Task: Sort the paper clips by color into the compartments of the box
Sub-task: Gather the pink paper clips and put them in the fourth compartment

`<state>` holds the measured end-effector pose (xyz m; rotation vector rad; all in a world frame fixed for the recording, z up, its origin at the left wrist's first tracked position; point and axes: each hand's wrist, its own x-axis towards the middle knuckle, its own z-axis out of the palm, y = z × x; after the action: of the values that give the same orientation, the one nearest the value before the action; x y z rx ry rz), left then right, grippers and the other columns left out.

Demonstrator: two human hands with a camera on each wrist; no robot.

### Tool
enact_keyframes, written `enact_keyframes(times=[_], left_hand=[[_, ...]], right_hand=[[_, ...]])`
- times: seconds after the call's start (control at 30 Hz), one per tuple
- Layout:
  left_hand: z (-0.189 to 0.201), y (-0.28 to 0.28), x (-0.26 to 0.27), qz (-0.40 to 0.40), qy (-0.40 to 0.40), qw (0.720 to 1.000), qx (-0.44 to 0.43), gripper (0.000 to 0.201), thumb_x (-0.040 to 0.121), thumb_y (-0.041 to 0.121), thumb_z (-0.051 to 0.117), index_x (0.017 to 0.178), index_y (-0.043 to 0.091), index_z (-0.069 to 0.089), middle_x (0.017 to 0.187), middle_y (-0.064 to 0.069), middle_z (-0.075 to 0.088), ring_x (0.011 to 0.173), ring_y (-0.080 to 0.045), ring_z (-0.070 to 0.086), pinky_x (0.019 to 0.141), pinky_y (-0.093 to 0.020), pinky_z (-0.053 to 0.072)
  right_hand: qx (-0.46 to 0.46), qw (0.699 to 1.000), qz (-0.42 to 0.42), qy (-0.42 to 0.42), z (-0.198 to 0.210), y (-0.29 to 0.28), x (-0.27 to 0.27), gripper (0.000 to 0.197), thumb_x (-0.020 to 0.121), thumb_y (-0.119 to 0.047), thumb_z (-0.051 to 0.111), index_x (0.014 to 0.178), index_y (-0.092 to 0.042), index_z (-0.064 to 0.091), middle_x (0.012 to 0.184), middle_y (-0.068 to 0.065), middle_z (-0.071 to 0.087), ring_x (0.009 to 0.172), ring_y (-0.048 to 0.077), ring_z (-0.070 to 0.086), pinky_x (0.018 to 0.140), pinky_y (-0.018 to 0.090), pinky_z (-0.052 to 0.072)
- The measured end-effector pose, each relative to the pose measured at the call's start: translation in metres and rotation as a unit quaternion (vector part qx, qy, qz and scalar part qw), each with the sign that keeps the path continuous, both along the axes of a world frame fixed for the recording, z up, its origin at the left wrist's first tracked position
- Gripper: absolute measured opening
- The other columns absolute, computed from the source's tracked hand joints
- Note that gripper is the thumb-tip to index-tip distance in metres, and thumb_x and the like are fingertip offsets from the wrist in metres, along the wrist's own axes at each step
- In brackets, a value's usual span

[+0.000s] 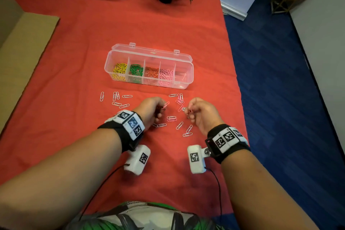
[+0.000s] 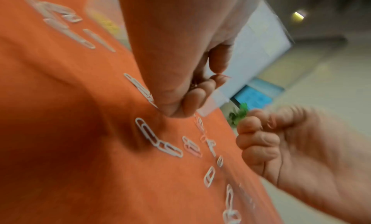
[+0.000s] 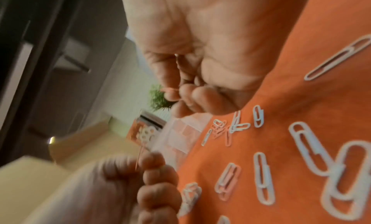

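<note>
Head view: the left hand has its fingers curled, pinching a pink wire paper clip that sticks out past the fingertips. The right hand is likewise clenched around a second pink clip. Loose white and pink clips lie on the orange-red tablecloth between and just beside both hands. Beyond the fingertips sits the clear plastic compartment box, lid open, holding yellow, green, red and pink clips in separate compartments.

Left wrist view: blurred; curled left fingers above white clips.

Right wrist view: right fingers pinch pink wire.
</note>
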<state>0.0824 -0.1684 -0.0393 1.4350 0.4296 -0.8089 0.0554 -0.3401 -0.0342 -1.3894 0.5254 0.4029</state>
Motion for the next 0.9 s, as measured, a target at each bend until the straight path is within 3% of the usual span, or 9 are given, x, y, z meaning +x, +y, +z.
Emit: enact_keyframes(times=[0.1,0.2,0.33,0.4,0.47,0.53,0.73,0.83,0.9], left_hand=[[0.011,0.011,0.002,0.043,0.057,0.993,-0.093,0.021,0.075,0.017,0.037,0.061,0.013,0.052,0.048,0.002,0.046,0.042,-0.012,0.040,0.043,-0.018,0.031],[0.014,0.016,0.004,0.052,0.075,0.987,-0.133,0.032,0.080,0.019,0.035,0.069,0.007,0.062,0.053,-0.001,0.057,0.046,-0.013,0.053,0.047,-0.019,0.046],[0.013,0.009,0.005,0.034,0.031,0.996,-0.070,0.026,0.089,0.021,0.043,0.075,0.013,0.063,0.056,0.000,0.053,0.043,-0.008,0.052,0.043,-0.016,0.045],[0.006,0.005,0.004,-0.027,-0.074,0.995,0.060,0.016,0.088,0.018,0.053,0.075,0.016,0.063,0.058,0.000,0.050,0.040,-0.005,0.044,0.039,-0.014,0.036],[-0.003,0.003,0.002,-0.129,-0.196,0.952,0.195,0.011,0.085,0.021,0.060,0.080,0.014,0.067,0.069,-0.004,0.063,0.055,-0.008,0.055,0.056,-0.017,0.043],[-0.009,0.000,-0.003,-0.232,-0.289,0.879,0.300,0.018,0.083,0.026,0.062,0.089,0.012,0.071,0.086,-0.009,0.071,0.079,-0.021,0.064,0.074,-0.026,0.048],[-0.019,-0.010,-0.016,-0.380,-0.413,0.714,0.419,0.025,0.084,0.030,0.059,0.101,0.012,0.065,0.104,-0.011,0.062,0.100,-0.030,0.059,0.085,-0.035,0.046],[-0.022,-0.009,-0.015,-0.398,-0.420,0.691,0.433,0.026,0.089,0.026,0.049,0.101,0.008,0.062,0.104,-0.013,0.060,0.099,-0.032,0.059,0.083,-0.039,0.046],[-0.022,-0.006,-0.011,-0.385,-0.412,0.713,0.417,0.027,0.089,0.028,0.048,0.100,0.008,0.063,0.103,-0.014,0.061,0.099,-0.034,0.059,0.084,-0.039,0.048]], right_hand=[[0.157,0.987,-0.025,0.014,0.009,0.001,0.001,0.023,0.082,-0.011,0.032,0.065,-0.011,0.048,0.057,0.005,0.055,0.043,0.012,0.042,0.042,0.020,0.034],[0.176,0.982,-0.044,0.045,0.010,0.007,0.007,0.022,0.089,-0.014,0.040,0.072,-0.012,0.054,0.061,0.001,0.055,0.045,0.010,0.049,0.041,0.018,0.041],[-0.084,0.996,-0.007,0.026,-0.002,0.012,0.021,0.023,0.089,-0.004,0.045,0.073,-0.018,0.055,0.065,-0.002,0.050,0.049,0.008,0.040,0.043,0.018,0.032],[-0.293,0.954,0.065,-0.006,-0.007,0.008,0.029,0.023,0.087,-0.008,0.048,0.070,-0.022,0.056,0.070,-0.005,0.056,0.059,0.011,0.048,0.052,0.023,0.036],[-0.452,0.878,0.150,-0.050,-0.011,0.007,0.035,0.015,0.084,-0.011,0.050,0.075,-0.018,0.059,0.082,0.001,0.062,0.077,0.019,0.057,0.066,0.026,0.042],[-0.534,0.815,0.203,-0.094,-0.018,0.011,0.037,0.012,0.083,-0.013,0.051,0.087,-0.008,0.062,0.097,0.012,0.060,0.092,0.029,0.057,0.080,0.032,0.045],[-0.629,0.704,0.291,-0.155,-0.034,0.028,0.030,0.026,0.087,-0.021,0.052,0.108,-0.005,0.053,0.112,0.016,0.053,0.106,0.035,0.051,0.089,0.042,0.045],[-0.629,0.705,0.290,-0.150,-0.035,0.027,0.027,0.021,0.089,-0.015,0.047,0.105,-0.003,0.054,0.111,0.017,0.053,0.103,0.036,0.053,0.086,0.041,0.044],[-0.556,0.779,0.261,-0.127,-0.029,0.021,0.030,0.020,0.091,-0.015,0.046,0.099,0.000,0.057,0.105,0.018,0.055,0.098,0.032,0.054,0.086,0.037,0.040]])
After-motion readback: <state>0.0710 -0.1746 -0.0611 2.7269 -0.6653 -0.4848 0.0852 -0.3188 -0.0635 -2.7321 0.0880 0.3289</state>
